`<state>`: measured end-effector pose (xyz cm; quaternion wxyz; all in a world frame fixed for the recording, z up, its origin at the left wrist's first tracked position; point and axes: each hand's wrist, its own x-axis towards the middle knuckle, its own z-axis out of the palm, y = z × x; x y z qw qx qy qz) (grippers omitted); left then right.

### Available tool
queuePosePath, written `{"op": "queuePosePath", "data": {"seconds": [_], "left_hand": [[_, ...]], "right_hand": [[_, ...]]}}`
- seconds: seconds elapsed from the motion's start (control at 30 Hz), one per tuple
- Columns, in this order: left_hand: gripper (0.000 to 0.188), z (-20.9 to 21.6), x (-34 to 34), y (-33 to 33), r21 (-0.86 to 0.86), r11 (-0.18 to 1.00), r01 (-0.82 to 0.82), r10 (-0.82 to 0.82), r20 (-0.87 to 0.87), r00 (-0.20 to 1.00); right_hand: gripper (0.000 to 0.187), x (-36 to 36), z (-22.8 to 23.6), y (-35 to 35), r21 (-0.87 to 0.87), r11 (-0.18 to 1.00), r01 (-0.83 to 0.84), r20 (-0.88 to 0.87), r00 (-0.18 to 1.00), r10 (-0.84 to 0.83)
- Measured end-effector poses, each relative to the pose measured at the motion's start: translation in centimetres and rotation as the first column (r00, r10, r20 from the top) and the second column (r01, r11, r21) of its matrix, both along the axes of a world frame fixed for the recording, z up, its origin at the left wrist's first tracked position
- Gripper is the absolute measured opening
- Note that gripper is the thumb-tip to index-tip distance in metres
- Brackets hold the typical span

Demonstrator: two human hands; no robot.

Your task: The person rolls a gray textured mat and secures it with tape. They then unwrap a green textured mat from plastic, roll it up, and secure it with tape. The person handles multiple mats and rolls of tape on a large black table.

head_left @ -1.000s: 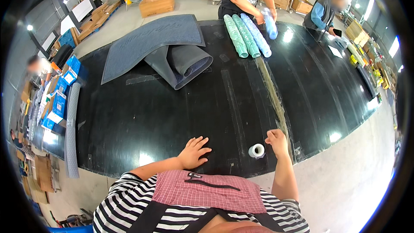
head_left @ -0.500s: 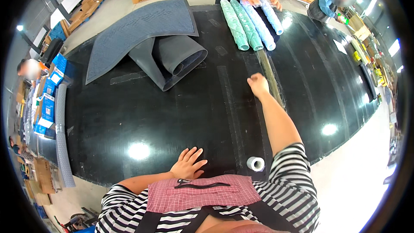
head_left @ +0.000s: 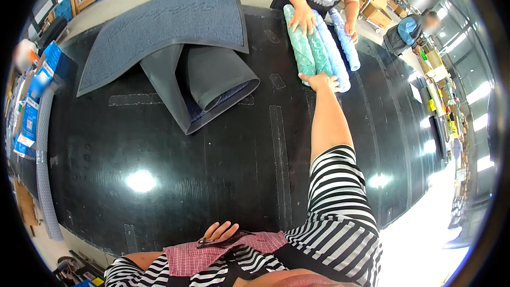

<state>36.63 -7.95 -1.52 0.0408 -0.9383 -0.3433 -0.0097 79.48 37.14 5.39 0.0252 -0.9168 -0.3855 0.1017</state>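
A: Layout, lg to sm?
B: Blk table. Mat far L on it. Far side, R of ctr: 2 green rolls + blue roll, side by side; 2nd blue roll just beside.
A: Hands?
B: Co-worker's hand atop greens. R hand on near ends, thumb + fingers spread across; clenched? Can't tell. L hand low, fingers loose, nothing seen held.
A: Step?
B: Prob. getting hold of rolls; next calls for even grip, ends aligned.
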Motion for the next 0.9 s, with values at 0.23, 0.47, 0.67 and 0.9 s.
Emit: {"op": "queuePosePath", "data": {"seconds": [0.23,0.47,0.67,0.9], "left_hand": [[0.049,-0.7,-0.2,0.0,-0.041,0.999,0.005,0.002,0.172,0.985],[0.039,-1.5,-0.3,-0.7,-0.097,0.995,0.006,0.017,0.234,0.972],[0.044,-0.6,-0.9,0.0,-0.172,0.978,0.115,-0.066,0.267,0.962],[0.046,-3.1,-0.8,0.2,-0.018,0.993,0.115,-0.103,0.323,0.941]], "right_hand": [[0.076,1.9,-2.4,-0.5,0.021,0.994,-0.104,0.168,0.981,0.099],[0.07,0.0,-2.2,-5.8,0.093,0.973,-0.213,0.183,0.964,0.194],[0.066,-2.3,-2.8,-10.2,0.071,0.982,-0.177,0.235,0.96,0.156],[0.06,-4.5,-3.1,-14.3,0.15,0.973,-0.177,0.209,0.967,0.143]]}}
